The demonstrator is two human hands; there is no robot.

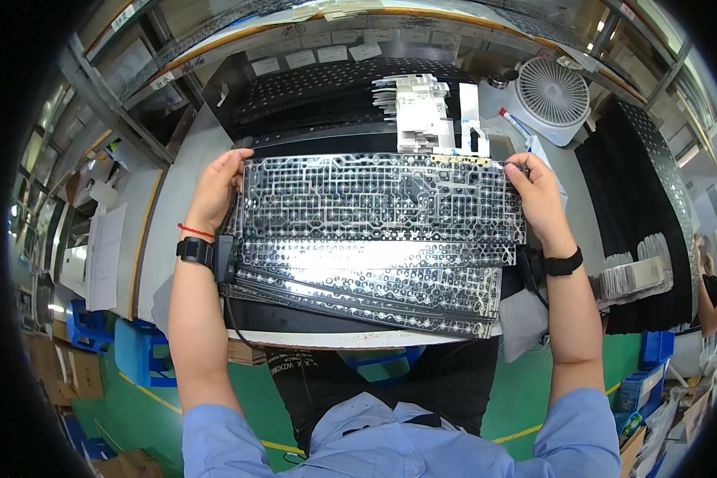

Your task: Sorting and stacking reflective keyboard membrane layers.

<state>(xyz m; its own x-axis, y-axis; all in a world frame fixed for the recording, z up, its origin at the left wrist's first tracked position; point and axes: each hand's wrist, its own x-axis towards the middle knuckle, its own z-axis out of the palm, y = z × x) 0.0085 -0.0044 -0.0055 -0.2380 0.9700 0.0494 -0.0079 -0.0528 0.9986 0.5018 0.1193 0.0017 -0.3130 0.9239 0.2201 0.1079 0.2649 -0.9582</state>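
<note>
While both hands (217, 191) (540, 199) hold it, the rectangular gridded sheet (366, 199) looks glossy.

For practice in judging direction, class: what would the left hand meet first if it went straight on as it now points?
Beyond the patterned sheet it grips, the left hand would probably meet the dark dotted material lying ahead, though depth is unclear in this single view.
</note>
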